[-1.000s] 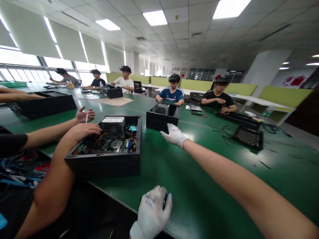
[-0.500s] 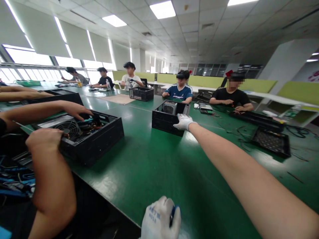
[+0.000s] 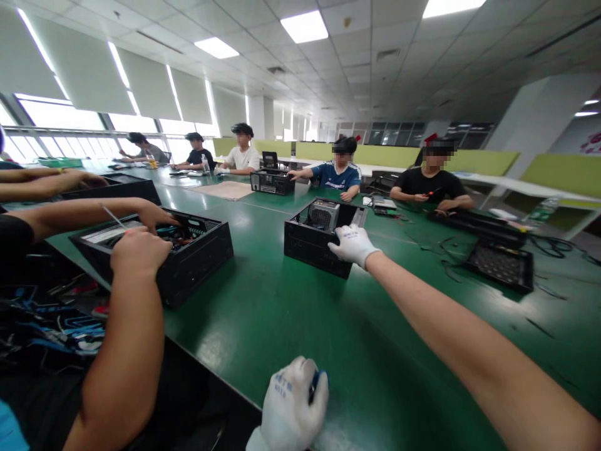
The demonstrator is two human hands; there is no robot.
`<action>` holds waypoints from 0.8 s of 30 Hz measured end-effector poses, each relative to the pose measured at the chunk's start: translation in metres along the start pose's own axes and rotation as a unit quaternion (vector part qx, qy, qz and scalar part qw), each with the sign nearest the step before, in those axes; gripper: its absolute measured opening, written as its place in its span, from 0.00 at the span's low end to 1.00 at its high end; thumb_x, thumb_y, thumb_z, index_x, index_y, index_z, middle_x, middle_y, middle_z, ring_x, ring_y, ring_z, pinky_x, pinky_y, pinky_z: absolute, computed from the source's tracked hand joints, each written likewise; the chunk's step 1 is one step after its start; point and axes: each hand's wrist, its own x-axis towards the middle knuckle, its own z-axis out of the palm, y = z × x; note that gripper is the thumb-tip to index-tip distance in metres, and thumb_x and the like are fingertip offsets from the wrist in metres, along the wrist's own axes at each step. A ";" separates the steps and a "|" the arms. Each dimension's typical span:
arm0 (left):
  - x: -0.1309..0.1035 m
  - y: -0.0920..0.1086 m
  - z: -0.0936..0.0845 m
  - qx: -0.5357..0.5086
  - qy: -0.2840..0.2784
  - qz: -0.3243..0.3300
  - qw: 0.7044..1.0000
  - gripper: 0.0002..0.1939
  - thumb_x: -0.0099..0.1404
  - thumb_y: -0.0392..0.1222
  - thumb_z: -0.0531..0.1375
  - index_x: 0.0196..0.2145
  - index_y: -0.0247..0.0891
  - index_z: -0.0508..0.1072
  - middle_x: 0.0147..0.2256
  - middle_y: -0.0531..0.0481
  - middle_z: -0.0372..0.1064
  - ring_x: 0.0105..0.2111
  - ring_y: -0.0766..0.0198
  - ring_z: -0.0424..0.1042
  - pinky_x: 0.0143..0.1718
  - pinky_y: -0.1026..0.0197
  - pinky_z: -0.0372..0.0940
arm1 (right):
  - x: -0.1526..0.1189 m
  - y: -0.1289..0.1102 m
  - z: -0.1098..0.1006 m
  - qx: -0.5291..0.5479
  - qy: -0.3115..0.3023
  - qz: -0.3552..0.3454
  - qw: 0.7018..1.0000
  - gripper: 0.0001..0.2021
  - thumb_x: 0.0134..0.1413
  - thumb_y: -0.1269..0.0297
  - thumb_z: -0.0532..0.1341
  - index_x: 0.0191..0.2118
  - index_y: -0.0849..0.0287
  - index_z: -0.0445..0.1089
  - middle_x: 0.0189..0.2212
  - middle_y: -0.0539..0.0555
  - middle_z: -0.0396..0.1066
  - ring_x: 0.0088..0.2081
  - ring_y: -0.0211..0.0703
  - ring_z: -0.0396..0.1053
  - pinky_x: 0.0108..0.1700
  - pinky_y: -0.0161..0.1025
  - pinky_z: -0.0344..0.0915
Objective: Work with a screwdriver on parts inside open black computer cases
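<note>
A black computer case (image 3: 315,245) lies open-topped on the green table ahead of me, with a grey power supply (image 3: 323,215) inside it. My right hand (image 3: 353,244), in a white glove, grips the case's near right edge, fingers on the outer wall and thumb side hidden in part. Close to me at the table's front edge, my left hand (image 3: 295,401), gloved too, is closed around a small dark object with blue on it (image 3: 313,387). Most of that object is hidden by the fingers, so its kind does not show.
To the left, a co-worker's bare hands (image 3: 141,250) work at another open case (image 3: 200,260), holding a thin shaft. A perforated black panel (image 3: 501,263) and loose cables (image 3: 554,244) lie at right. Another case (image 3: 272,181) stands farther back, touched by a person in a blue shirt (image 3: 335,174).
The case under my right hand has come nearer to me. My left hand stays closed near the edge. Across the table, the person in blue has stretched an arm to the far case.
</note>
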 end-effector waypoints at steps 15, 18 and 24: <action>0.001 0.002 -0.011 -0.063 -0.016 -0.006 0.998 0.10 0.75 0.43 0.55 0.34 0.40 0.68 0.28 0.53 0.67 0.28 0.63 0.70 0.32 0.60 0.64 | -0.263 0.015 -0.066 0.039 0.088 -0.124 0.988 0.23 0.68 0.44 0.54 0.32 0.57 0.72 0.30 0.59 0.73 0.36 0.51 0.67 0.42 0.46 0.59; 0.001 0.020 -0.033 -0.095 -0.001 0.013 0.995 0.10 0.74 0.43 0.56 0.33 0.40 0.69 0.28 0.53 0.67 0.27 0.64 0.70 0.31 0.61 0.64 | -0.307 0.020 -0.074 0.082 0.088 -0.134 0.984 0.21 0.67 0.46 0.57 0.30 0.56 0.70 0.30 0.58 0.71 0.34 0.49 0.65 0.40 0.46 0.60; 0.019 0.077 -0.099 -0.091 0.061 0.122 0.986 0.06 0.69 0.38 0.59 0.32 0.40 0.69 0.26 0.54 0.65 0.23 0.66 0.65 0.27 0.61 0.59 | -0.368 0.027 -0.085 0.115 0.108 -0.155 0.975 0.15 0.63 0.50 0.63 0.29 0.54 0.68 0.27 0.55 0.69 0.32 0.48 0.63 0.37 0.47 0.60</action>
